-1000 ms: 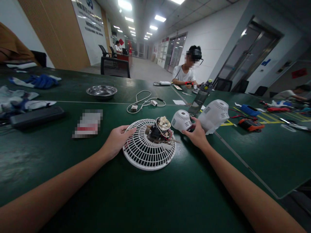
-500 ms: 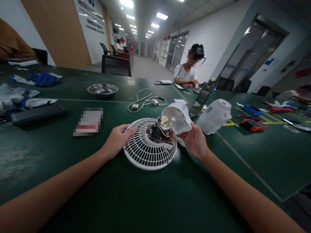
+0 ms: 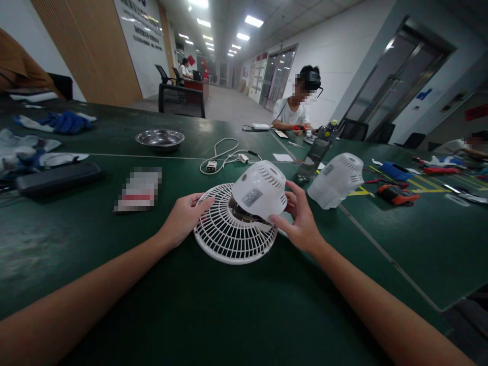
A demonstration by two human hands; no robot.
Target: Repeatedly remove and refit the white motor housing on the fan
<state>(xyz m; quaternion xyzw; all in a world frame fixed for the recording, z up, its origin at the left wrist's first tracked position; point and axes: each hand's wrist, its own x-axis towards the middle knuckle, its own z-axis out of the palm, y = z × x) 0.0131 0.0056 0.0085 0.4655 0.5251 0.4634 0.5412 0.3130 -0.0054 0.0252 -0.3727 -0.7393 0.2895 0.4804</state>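
My left hand (image 3: 186, 217) grips the left rim of a round white fan grille (image 3: 229, 249), thumb on top and fingers at the edge. In my right hand (image 3: 299, 218) is a white plastic motor cover (image 3: 263, 188) with vent slots and a grey label. The cover is tilted over the middle of the grille, its lower edge slightly raised on the near side. Dark motor parts (image 3: 244, 214) show in the gap beneath it; the rest of the motor is hidden. Right of my right hand stands another white vented housing (image 3: 337, 180).
A clear bottle (image 3: 314, 157) stands behind the housing. Beyond the grille lie a white cable (image 3: 224, 160) and a steel bowl (image 3: 160, 139). On the left are a black case (image 3: 59, 179) and gloves (image 3: 64, 122); on the right, an orange multimeter (image 3: 398, 193). A person (image 3: 295, 107) sits opposite.
My right hand has turned the motor cover over and brought it left, onto the exposed motor, which it now mostly hides. The left hand and the grille have stayed in place.
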